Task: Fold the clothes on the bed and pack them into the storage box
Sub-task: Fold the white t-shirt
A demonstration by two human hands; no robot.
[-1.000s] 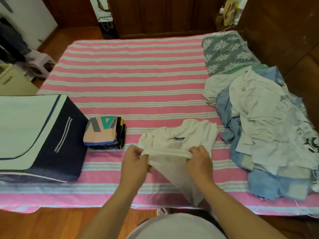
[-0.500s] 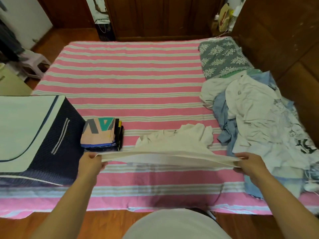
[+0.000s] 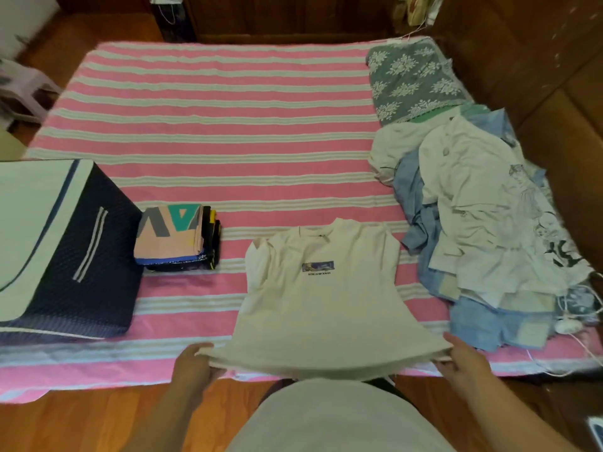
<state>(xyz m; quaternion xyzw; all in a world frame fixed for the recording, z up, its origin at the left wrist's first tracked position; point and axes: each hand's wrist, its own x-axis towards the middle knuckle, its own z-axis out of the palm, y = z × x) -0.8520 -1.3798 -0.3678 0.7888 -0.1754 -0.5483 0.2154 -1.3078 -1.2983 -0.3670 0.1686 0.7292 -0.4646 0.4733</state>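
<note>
A cream T-shirt (image 3: 323, 298) with a small printed patch on the chest lies spread face up on the pink striped bed (image 3: 212, 125), collar away from me. My left hand (image 3: 194, 363) pinches its hem at the left corner and my right hand (image 3: 465, 360) pinches the right corner, the hem lifted at the bed's near edge. A navy storage box (image 3: 71, 256) with a pale lid stands at the left. A stack of folded clothes (image 3: 176, 236) sits beside it. A heap of unfolded white and blue clothes (image 3: 483, 223) covers the right side.
A grey floral cloth (image 3: 411, 79) lies at the far right corner. A white cable and a small device (image 3: 567, 326) trail near the heap's front. Dark wooden furniture borders the bed on the right and behind. A plastic stool (image 3: 23, 89) stands on the floor at far left.
My hands moved apart from the bunched shirt, stretched its hem wide, then drew it toward me. The shirt now lies flat and spread out on the bed.
</note>
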